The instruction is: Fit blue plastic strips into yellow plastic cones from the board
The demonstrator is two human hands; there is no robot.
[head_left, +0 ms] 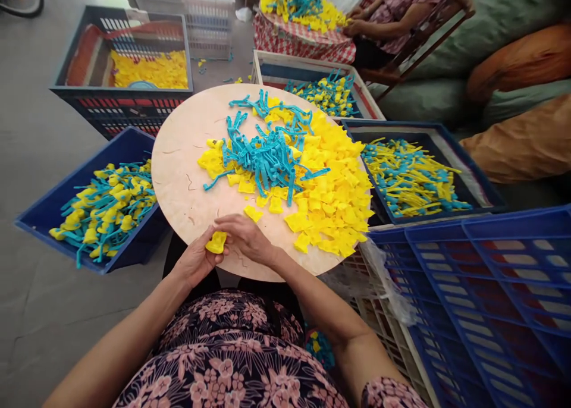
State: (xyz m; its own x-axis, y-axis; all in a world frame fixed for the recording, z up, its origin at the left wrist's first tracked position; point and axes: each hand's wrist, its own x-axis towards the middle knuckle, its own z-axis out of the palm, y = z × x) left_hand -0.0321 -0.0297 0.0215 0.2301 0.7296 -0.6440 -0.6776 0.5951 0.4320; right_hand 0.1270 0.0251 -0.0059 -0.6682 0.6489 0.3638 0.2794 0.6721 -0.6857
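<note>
A small yellow plastic piece (pixel 216 242) is pinched between both hands at the near edge of a round wooden board (pixel 182 170). My left hand (pixel 194 262) grips it from the left and below. My right hand (pixel 245 235) closes its fingers over it from the right. Farther back on the board lies a heap of yellow pieces (pixel 330 194) with a tangle of blue plastic strips (pixel 267 155) on top.
A blue tray of joined yellow-and-blue parts (pixel 102 209) sits left, another (pixel 410 179) right. A dark crate with yellow pieces (pixel 149 69) stands far left. An upturned blue crate (pixel 491 289) is near right. Another person (pixel 392 15) sits at a far table.
</note>
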